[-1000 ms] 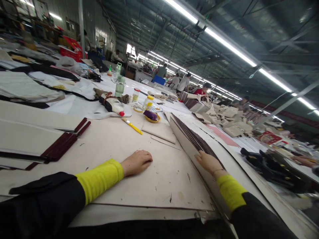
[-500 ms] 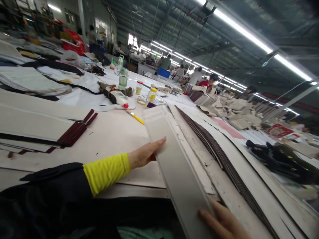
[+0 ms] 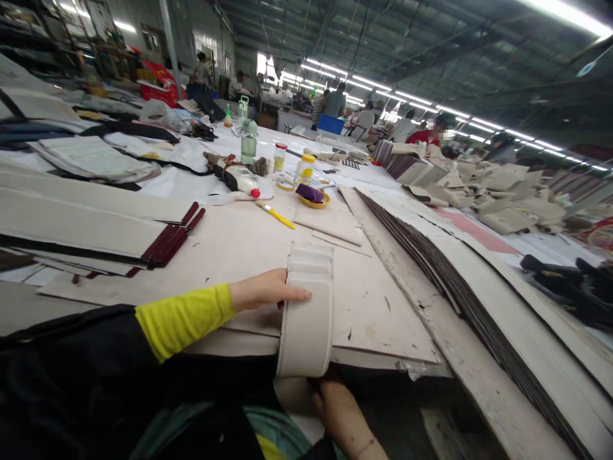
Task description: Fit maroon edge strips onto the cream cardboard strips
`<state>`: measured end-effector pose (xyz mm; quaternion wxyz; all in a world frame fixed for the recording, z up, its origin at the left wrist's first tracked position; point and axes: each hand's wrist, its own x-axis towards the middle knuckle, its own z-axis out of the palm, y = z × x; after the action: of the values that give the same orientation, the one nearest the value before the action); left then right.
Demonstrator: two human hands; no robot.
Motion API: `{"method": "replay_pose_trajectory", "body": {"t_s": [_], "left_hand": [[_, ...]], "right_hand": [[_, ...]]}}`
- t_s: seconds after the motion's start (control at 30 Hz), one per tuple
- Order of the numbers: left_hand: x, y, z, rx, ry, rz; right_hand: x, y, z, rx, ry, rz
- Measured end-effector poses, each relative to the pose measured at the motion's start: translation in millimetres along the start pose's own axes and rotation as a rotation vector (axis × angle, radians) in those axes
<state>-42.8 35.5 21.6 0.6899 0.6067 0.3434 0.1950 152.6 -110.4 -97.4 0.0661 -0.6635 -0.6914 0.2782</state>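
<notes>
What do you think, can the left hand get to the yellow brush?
Probably yes. The left hand lies flat on the beige strip, and only bare board lies between it and the yellow brush. It would need to leave the strip and stretch forward.

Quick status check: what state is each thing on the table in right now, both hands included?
cream strip: flat on the table, near end bent down over the edge.
left hand: open, fingers flat on the strip.
right hand: below the table edge at the strip's lower end, grip hidden.
white bottle: on its side, red cap on.
yellow-lidded jar: upright, lid on.
green bottle: upright, capped.
yellow-handled brush: lying flat, untouched.
</notes>
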Motion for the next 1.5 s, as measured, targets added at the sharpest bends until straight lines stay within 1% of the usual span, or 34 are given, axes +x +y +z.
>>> {"method": "replay_pose_trajectory", "body": {"t_s": [0.03, 0.1, 0.13, 0.2, 0.23, 0.27, 0.3, 0.33, 0.37, 0.4, 0.43, 0.47, 0.53, 0.6, 0.7, 0.8, 0.87, 0.93, 1.07, 1.2, 1.27, 1.37, 1.43, 1.5], "left_hand": [[3.1, -9.6, -1.3, 0.010, 0.012, -0.016], [8.9, -24.7, -3.6, 0.026, 0.044, 0.012], [11.6, -29.5, -4.6, 0.048, 0.060, 0.045], [16.6, -33.5, -5.7, 0.118, 0.094, 0.109], [19.2, -33.4, -5.6, 0.154, 0.106, 0.133], [21.8, -32.5, -5.1, 0.186, 0.106, 0.151], [24.4, -31.3, -4.1, 0.217, 0.096, 0.167], [26.9, -30.0, -2.7, 0.253, 0.084, 0.186], [29.1, -28.8, -1.2, 0.307, 0.080, 0.207], [30.9, -27.9, 0.1, 0.383, 0.097, 0.219], [32.1, -27.2, 1.0, 0.481, 0.137, 0.222], [32.6, -26.8, 1.2, 0.592, 0.195, 0.220], [31.4, -26.3, -0.8, 0.806, 0.319, 0.227], [27.4, -26.2, -5.0, 0.962, 0.388, 0.276], [19.0, -26.5, -10.5, 1.099, 0.381, 0.351], [12.5, -27.0, -10.4, 1.175, 0.323, 0.360], [11.2, -26.7, -8.4, 1.192, 0.300, 0.354], [12.8, -25.2, -6.7, 1.169, 0.301, 0.341], [23.3, -18.2, -7.2, 1.000, 0.297, 0.244], [31.6, -6.5, -7.7, 0.741, 0.184, 0.130], [33.2, 0.9, -6.6, 0.653, 0.135, 0.069], [38.1, 12.5, -2.1, 0.648, 0.071, 0.027], [45.5, 19.1, 3.3, 0.702, 0.017, 0.053], [55.3, 23.7, 10.2, 0.750, -0.063, 0.080]], "right_hand": [[-3.1, -3.1, -7.1, -0.049, -0.043, -0.001], [-12.0, -13.2, -30.7, -0.082, -0.054, -0.061], [-16.5, -20.3, -45.3, -0.097, 0.001, -0.120], [-22.3, -37.6, -74.0, -0.120, 0.192, -0.231], [-22.3, -46.5, -85.4, -0.110, 0.311, -0.296], [-20.0, -54.6, -93.8, -0.092, 0.420, -0.356], [-15.2, -61.4, -98.6, -0.064, 0.496, -0.421], [-8.2, -66.4, -100.0, -0.034, 0.546, -0.484], [0.6, -69.3, -98.4, -0.011, 0.560, -0.543], [10.3, -70.3, -94.4, 0.007, 0.545, -0.592], [20.3, -69.6, -88.9, 0.017, 0.518, -0.620], [29.5, -67.7, -82.7, 0.025, 0.491, -0.624], [43.0, -62.4, -71.4, 0.049, 0.467, -0.576], [48.7, -58.2, -64.5, 0.068, 0.475, -0.524], [47.5, -57.1, -63.1, 0.065, 0.485, -0.509], [45.4, -59.0, -65.3, 0.062, 0.493, -0.508], [45.6, -59.7, -65.9, 0.062, 0.496, -0.504], [46.4, -59.5, -65.5, 0.061, 0.500, -0.502], [46.8, -58.6, -64.0, 0.063, 0.498, -0.497], [46.0, -59.1, -64.5, 0.067, 0.508, -0.492], [45.8, -59.7, -65.3, 0.065, 0.513, -0.497], [45.8, -60.3, -66.0, 0.064, 0.512, -0.505], [45.9, -60.0, -65.7, 0.060, 0.512, -0.502], [46.1, -59.4, -64.9, 0.052, 0.512, -0.496]]}}
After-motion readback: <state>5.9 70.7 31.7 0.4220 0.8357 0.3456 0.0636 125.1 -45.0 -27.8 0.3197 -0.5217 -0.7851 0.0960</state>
